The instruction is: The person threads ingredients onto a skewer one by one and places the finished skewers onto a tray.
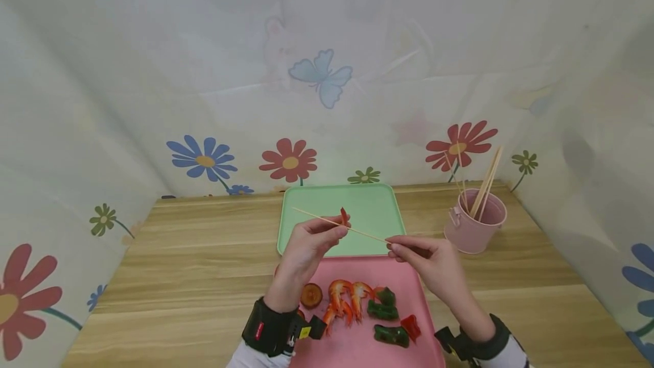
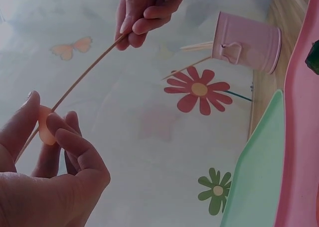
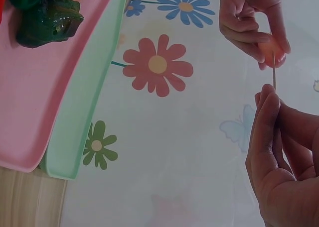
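Above the trays my left hand [image 1: 305, 246] pinches a small reddish-orange slice [image 1: 344, 216] between thumb and fingers. A thin wooden skewer [image 1: 369, 235] runs through or close against this slice, its pointed end sticking out to the left. My right hand [image 1: 434, 260] pinches the skewer near its other end. In the left wrist view the slice [image 2: 47, 126] looks rounded and the skewer [image 2: 84, 74] extends past it on both sides. From the right wrist, the skewer [image 3: 274, 75] meets the slice [image 3: 270, 52]; fingers hide part of it.
Below my hands a pink tray [image 1: 352, 355] carries several shrimp [image 1: 338, 293], green pepper pieces [image 1: 391, 335], a red piece [image 1: 411, 327] and a brown round slice [image 1: 311, 296]. Behind it lies a green tray [image 1: 352, 200]. A pink bucket [image 1: 472, 237] with several sticks stands right.
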Available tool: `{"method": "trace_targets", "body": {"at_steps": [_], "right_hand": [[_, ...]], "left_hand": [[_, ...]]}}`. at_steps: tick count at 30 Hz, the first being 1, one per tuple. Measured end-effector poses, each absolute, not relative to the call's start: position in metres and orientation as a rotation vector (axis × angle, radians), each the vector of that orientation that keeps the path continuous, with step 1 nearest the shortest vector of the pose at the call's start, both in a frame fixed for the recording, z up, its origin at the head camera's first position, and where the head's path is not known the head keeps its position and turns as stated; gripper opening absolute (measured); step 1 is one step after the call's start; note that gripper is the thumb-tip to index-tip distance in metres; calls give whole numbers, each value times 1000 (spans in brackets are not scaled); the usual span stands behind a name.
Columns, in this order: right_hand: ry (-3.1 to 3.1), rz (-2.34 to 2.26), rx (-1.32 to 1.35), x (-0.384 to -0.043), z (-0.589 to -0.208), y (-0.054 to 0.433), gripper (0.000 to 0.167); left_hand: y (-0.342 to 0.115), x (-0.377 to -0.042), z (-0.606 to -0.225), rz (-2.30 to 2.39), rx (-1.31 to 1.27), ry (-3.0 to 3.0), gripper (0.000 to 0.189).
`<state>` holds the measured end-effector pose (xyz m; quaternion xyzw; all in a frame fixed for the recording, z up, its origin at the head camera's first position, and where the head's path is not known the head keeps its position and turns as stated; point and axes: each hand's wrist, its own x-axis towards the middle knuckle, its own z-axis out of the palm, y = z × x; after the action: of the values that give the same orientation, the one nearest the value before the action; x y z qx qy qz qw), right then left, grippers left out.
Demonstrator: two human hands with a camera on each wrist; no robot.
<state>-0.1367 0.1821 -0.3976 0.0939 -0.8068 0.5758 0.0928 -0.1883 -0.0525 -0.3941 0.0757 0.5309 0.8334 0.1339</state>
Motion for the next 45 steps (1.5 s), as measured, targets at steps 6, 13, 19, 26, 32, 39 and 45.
{"method": "trace_targets", "body": {"at_steps": [6, 13, 19, 26, 32, 39, 45], "right_hand": [[-2379, 1705, 287, -137, -396, 183, 18], [-2351, 1687, 293, -137, -394, 182, 17], [-2332, 1662, 311, -136, -395, 179, 17], [-2320, 1642, 355, -136, -396, 176, 16], [-2354, 1641, 340, -136, -398, 173, 16], [-2352, 1640, 373, -135, -399, 171, 17], [-2355, 1621, 388, -133, -400, 169, 17]], "left_hand": [[-49, -189, -395, 2399, 253, 1543, 25], [-45, -189, -396, 2388, 248, 1559, 19], [-42, -188, -399, 2349, 256, 1587, 11], [-37, -187, -404, 2320, 263, 1621, 23], [-32, -184, -406, 2268, 336, 1642, 29], [-23, -180, -407, 2217, 318, 1682, 37], [-18, -177, -407, 2202, 334, 1632, 38]]}}
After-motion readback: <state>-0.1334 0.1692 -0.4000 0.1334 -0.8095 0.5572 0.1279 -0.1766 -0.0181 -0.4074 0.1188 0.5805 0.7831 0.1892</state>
